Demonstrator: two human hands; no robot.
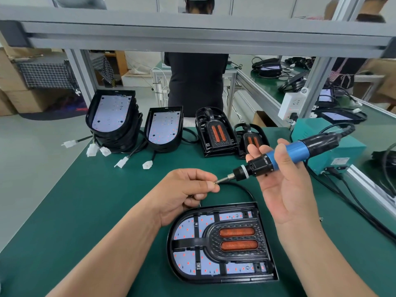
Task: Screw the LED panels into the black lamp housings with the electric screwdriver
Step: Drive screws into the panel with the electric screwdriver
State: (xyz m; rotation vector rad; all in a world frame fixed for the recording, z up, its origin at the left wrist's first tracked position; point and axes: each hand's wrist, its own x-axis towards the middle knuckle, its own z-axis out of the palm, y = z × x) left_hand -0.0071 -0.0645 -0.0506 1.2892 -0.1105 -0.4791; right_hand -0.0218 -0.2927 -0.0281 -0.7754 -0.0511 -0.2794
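A black lamp housing lies flat on the green mat near me, with a white LED panel and a black grille with two orange strips inside it. My right hand holds the blue and black electric screwdriver above the housing, bit pointing left. My left hand pinches a small screw at the tip of the bit.
At the far edge stand a stack of housings with panels, one more housing and two black grille inserts. White cable connectors lie left. A teal power box and cables sit right. A person stands behind the bench.
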